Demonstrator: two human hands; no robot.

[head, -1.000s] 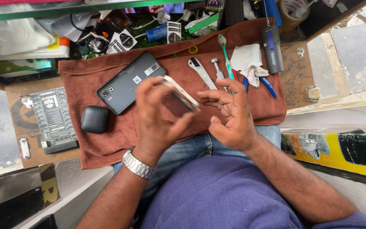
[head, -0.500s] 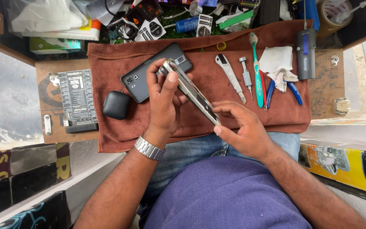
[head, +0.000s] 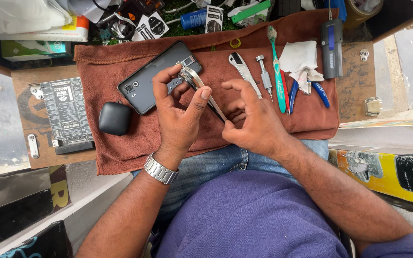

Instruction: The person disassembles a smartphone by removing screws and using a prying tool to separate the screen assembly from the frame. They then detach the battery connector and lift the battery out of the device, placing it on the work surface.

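Both hands meet above a brown towel [head: 135, 143] in the head view. Left hand [head: 180, 112] pinches a thin, silver-edged phone [head: 201, 91] held edge-on, thumb and forefinger closed on its upper end near the camera cut-out, the other fingers curled behind it. Right hand [head: 252, 119] grips the lower end of the same phone between thumb and bent fingers, the forefinger raised and hooked above. That phone hangs tilted over the towel, clear of the cloth.

Just behind it a dark grey phone back [head: 151, 79] lies flat on the towel, camera side up, and a black earbud case [head: 114, 118] sits beside it near the towel's left edge. A printed black board [head: 67, 112] rests on the wooden bench further left. To the right lie a utility knife [head: 241, 67], a small metal screwdriver [head: 265, 76], a green toothbrush [head: 277, 62], blue-handled pliers [head: 319, 93], a crumpled white tissue [head: 302, 59] and a grey electric screwdriver [head: 332, 48].
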